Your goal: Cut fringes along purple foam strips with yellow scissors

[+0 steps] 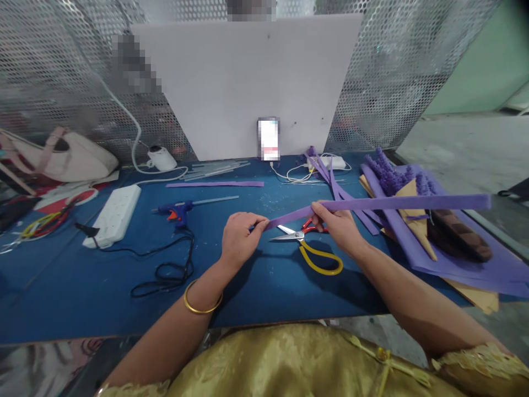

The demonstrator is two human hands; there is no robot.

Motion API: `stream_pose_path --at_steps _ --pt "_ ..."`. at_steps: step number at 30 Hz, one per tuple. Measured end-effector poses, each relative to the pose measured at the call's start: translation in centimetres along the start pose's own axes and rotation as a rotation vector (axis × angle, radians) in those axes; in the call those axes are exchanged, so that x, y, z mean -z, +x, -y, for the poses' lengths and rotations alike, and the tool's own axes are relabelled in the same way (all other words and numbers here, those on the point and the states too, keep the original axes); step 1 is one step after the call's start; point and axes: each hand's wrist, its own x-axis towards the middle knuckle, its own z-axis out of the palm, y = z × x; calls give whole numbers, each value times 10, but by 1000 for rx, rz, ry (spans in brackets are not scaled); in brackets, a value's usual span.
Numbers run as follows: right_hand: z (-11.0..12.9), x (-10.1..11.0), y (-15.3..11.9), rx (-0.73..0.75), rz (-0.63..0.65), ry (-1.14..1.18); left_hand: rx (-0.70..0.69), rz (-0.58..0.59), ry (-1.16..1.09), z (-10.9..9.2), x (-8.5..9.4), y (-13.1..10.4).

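Observation:
A long purple felt-like strip (397, 202) stretches between my hands above the blue table. My left hand (243, 237) pinches its left end between thumb and fingers. Further along, my right hand (339, 223) grips the strip, and the rest of it sticks out far to the right. Beneath the strip lies a pair of scissors (303, 237), blades apart, with one yellow and one red handle; my right hand partly covers the red one. A blue glue gun (176, 212) with a glue stick in its back rests left of my left hand.
Purple sheets (413, 242) on the right bear purple flower sprigs (397, 173) and a brown object (458, 234). More purple strips (333, 176) lie behind my right hand. A white power strip (115, 212), black cable (165, 281) and glue sticks (215, 169) occupy the left. A phone (269, 139) stands at the back.

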Motion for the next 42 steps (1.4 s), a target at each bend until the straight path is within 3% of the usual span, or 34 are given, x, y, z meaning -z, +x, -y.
stream_pose_path --at_steps 9,22,34,42 --pt "3 -1 0 -11 5 -22 14 80 -8 -1 -1 -1" --pt "8 -4 -2 0 36 -16 132 -13 -40 -5 0 0" --pt "5 -2 0 9 38 -6 112 100 -3 -6 0 0" --pt "5 -3 -1 23 47 -39 174 188 -105 -7 0 1"
